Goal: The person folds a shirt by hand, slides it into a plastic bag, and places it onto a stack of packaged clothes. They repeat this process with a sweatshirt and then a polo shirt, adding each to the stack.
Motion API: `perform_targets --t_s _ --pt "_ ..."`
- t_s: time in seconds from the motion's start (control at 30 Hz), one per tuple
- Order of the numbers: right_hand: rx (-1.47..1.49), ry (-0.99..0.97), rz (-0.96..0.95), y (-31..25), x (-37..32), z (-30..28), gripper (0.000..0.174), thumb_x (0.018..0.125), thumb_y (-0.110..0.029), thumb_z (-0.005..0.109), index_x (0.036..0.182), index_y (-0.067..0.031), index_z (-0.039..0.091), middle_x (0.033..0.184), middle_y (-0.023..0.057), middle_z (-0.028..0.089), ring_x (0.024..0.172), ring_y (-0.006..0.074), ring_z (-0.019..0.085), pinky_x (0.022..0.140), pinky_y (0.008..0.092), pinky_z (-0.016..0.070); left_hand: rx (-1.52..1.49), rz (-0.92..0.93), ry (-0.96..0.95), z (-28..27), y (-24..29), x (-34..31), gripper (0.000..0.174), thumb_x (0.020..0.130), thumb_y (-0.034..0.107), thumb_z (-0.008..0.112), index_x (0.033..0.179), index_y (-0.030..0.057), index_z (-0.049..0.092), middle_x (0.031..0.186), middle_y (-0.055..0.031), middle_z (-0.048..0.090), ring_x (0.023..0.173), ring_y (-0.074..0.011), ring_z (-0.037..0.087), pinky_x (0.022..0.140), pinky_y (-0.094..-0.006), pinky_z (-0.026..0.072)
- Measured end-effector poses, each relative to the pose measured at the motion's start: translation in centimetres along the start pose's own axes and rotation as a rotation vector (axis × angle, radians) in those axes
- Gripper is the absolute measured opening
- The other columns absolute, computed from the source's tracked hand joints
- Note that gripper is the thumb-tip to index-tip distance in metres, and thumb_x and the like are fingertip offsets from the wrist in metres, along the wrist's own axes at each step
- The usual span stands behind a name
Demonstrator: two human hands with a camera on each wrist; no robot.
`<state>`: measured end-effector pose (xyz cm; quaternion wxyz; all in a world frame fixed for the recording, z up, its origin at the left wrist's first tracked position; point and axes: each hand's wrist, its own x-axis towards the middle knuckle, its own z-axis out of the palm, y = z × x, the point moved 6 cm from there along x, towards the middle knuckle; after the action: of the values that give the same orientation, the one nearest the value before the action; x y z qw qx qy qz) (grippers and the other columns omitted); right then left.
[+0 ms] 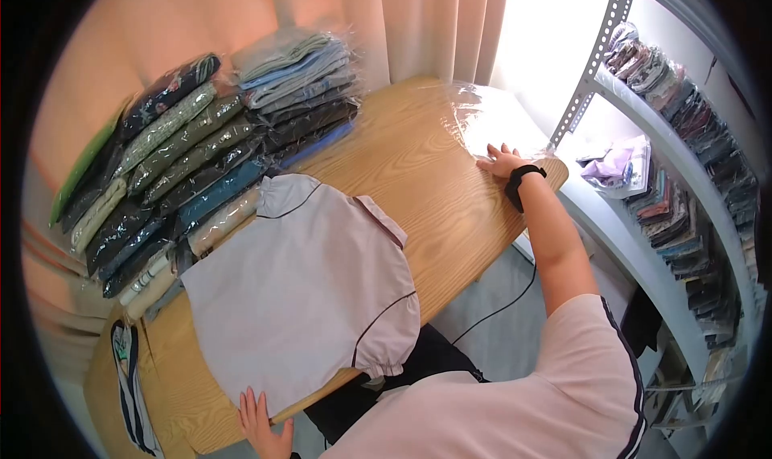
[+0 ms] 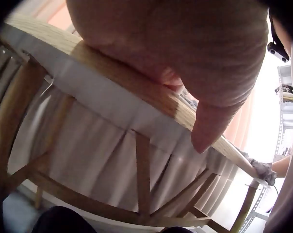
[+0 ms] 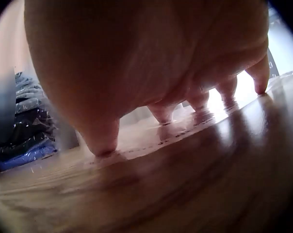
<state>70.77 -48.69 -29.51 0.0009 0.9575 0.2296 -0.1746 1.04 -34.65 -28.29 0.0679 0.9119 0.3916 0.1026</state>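
Note:
A pale pinkish-grey shirt [image 1: 297, 290] with black piping and gathered sleeve cuffs lies flat on the wooden table [image 1: 450, 250]. Fingers straight, my left hand [image 1: 264, 428] rests at the shirt's lower edge by the table's front rim; in the left wrist view its thumb hangs over the table edge [image 2: 132, 92]. At the far right end, my right hand [image 1: 503, 164] spreads its fingers over a clear plastic bag [image 1: 474, 117]. Seen from the right wrist, the fingertips [image 3: 229, 99] press down on the bag's printed edge [image 3: 161, 141].
Stacks of folded garments in clear bags [image 1: 201, 153] line the table's back left. A striped strap-like cloth [image 1: 133, 387] lies at the left end. Metal shelving [image 1: 643, 121] holding more bagged clothes stands on the right. Curtains [image 1: 338, 17] hang behind the table.

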Motion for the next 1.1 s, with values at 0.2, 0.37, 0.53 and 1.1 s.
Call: perform_targets --t_s 0.2,0.37,0.53,1.1 --pt "-0.083 0.075 -0.17 1.2 1.7 3.6 0.066 0.089 -0.06 0.036 0.145 -0.0279 0.022 0.152 0.0146 0.012 0.138 0.0421 0.01 0.111 0.0504 0.0165 0.199 0.11 0.067 -1.2 1.2 0.3 0.047 0.088 0.033 0.061 0.123 0.0044 0.05 0.128 -0.0122 0.051 0.12 -0.0217 0.046 0.103 -0.0409 0.0314" --pt "-0.011 0.151 -0.414 -1.4 -3.3 6.3 0.06 0.09 -0.054 0.039 0.142 -0.0263 0.027 0.15 0.0125 0.02 0.135 0.0433 0.016 0.107 0.0563 0.0218 0.017 0.028 0.039 0.9 -0.8 -0.6 0.066 0.071 0.019 0.064 0.131 0.003 0.042 0.142 -0.0168 0.035 0.133 -0.0373 0.028 0.107 -0.051 0.0184" --pt "-0.046 0.158 -0.402 -5.1 -13.8 6.8 0.059 0.09 -0.051 0.043 0.142 -0.0273 0.028 0.147 0.0157 0.024 0.134 0.0447 0.019 0.101 0.0639 0.0243 0.031 0.002 0.032 1.0 -1.1 -0.5 0.065 0.071 0.018 0.064 0.131 0.0041 0.043 0.142 -0.0167 0.036 0.132 -0.0369 0.029 0.106 -0.0514 0.0199" --pt "0.161 0.181 -1.189 -18.4 -30.8 11.9 0.072 0.061 0.004 0.066 0.128 -0.0147 0.049 0.14 0.0058 0.041 0.134 0.0265 0.031 0.109 0.0485 0.0193 -0.19 0.035 0.124 -0.3 -3.1 -1.3 0.043 0.07 0.001 0.066 0.113 0.0057 0.061 0.123 -0.0083 0.057 0.117 -0.0286 0.049 0.098 -0.0423 0.0359"
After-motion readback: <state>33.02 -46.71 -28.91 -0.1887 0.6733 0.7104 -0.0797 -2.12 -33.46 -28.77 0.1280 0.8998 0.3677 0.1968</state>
